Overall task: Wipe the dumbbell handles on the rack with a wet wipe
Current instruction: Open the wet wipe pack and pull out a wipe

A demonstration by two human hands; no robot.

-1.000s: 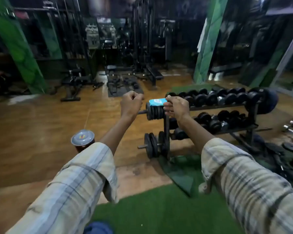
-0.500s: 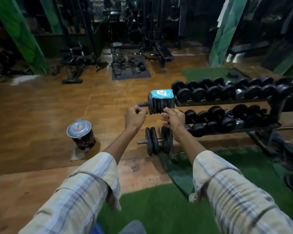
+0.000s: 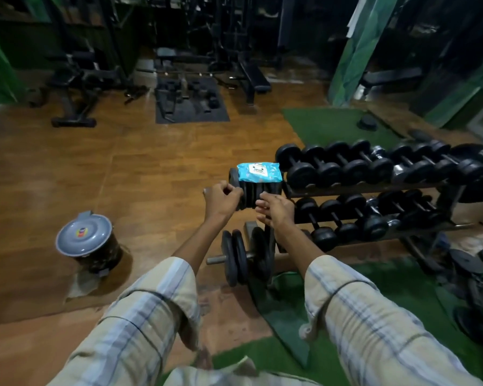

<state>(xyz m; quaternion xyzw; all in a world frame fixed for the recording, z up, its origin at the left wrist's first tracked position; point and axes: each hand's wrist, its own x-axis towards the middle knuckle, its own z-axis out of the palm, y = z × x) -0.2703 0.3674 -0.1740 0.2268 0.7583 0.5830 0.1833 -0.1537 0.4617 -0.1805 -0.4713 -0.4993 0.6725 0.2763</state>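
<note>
Both hands at the rack's left end
Wipes pack lies atop plates on the rack; left hand clenched round the bar end, right hand loosely released beside plates.

Left hand curled at outer end of plate-loaded dumbbell on top tier of rack; what fingers grip, unclear. Right hand just beside at 3 o'clock, fingers loosely bent, touching plates. Blue wet wipe pack lies flat on same plates. Rows of black dumbbells fill both tiers toward 3 o'clock. Second plate dumbbell on floor at 6 o'clock of hands. Lidded bin on wooden floor at 9 o'clock.
</note>
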